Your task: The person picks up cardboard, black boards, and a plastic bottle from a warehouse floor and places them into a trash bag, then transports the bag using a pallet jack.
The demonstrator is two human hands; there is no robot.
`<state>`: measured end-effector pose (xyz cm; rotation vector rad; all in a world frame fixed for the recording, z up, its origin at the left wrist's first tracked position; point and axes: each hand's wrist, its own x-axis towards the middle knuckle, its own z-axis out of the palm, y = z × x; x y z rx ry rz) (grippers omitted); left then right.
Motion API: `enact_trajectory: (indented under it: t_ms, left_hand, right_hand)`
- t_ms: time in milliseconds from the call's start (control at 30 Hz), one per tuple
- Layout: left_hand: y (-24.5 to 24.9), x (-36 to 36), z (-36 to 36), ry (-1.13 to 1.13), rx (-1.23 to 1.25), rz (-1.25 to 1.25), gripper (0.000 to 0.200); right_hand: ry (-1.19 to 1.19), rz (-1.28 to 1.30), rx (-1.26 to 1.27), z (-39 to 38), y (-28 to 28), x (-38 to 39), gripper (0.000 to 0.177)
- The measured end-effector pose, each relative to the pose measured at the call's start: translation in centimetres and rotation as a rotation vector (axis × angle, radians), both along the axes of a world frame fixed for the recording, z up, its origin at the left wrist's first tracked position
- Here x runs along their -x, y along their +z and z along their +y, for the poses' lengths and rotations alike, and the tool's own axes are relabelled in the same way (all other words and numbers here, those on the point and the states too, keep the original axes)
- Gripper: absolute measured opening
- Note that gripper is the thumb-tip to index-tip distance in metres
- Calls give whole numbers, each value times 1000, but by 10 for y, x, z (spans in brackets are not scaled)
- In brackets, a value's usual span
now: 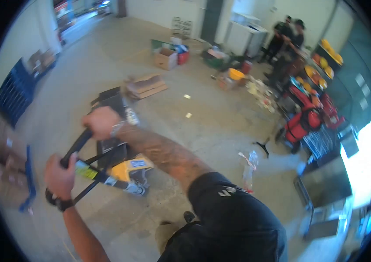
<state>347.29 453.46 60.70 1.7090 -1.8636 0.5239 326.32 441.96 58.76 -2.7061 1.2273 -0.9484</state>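
Both hands are gripping a black handlebar [79, 145]: the right hand [102, 122] is wrapping its upper end, and the left hand [61, 177], with a dark watch [65, 204] at its wrist, is clasping it lower down, the two fists standing a little apart. The bar is slanting across in front of the person, and dark tubes are running from it toward a yellow machine housing [124, 169], which is sitting just beyond and below the hands. A yellow-green label [86, 170] is showing on one tube. I'm not able to tell whether the housing is resting on the floor or being held off it. Long black pieces [111, 98] are lying behind it, and a flattened cardboard piece [146, 86] is lying near those. Over to the right, a clear plastic wrapper [249, 170] is lying on the concrete floor [220, 135], and a red machine [303, 124] is standing farther along. Two people [284, 35] are standing together by the far wall, near a white cabinet [244, 38].
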Motion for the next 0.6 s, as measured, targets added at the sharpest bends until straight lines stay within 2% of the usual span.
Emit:
enact_trajectory:
  t_ms: [67, 133, 233, 267, 333, 400, 467, 600]
  left_hand:
    - [-10, -25, -36, -35, 49, -29, 44]
    - [-21, -48, -78, 56, 4, -110, 45]
    - [-32, -75, -127, 6, 62, -90, 48]
    - [-31, -78, -140, -2, 67, -90, 48]
    - [-20, -88, -167, 36, -152, -19, 49]
    - [-28, -103, -202, 10, -75, -38, 49]
    - [-5, -112, -224, -63, -66, -69, 48]
    - [8, -138, -279, -162, 18, -44, 48]
  right_hand:
    - [6, -2, 14, -27, 0, -17, 24]
    - [-32, -41, 51, -53, -3, -32, 23]
    - [-49, -76, 49, -97, -17, -57, 23]
    - [-58, -76, 53, -109, -21, -64, 23]
    - [-112, -83, 79, -135, -20, -78, 24]
    - [-144, -83, 95, -151, -15, -81, 25]
    - [-147, -86, 84, -167, 4, -94, 25]
    - [-237, -94, 67, -212, 17, -117, 25]
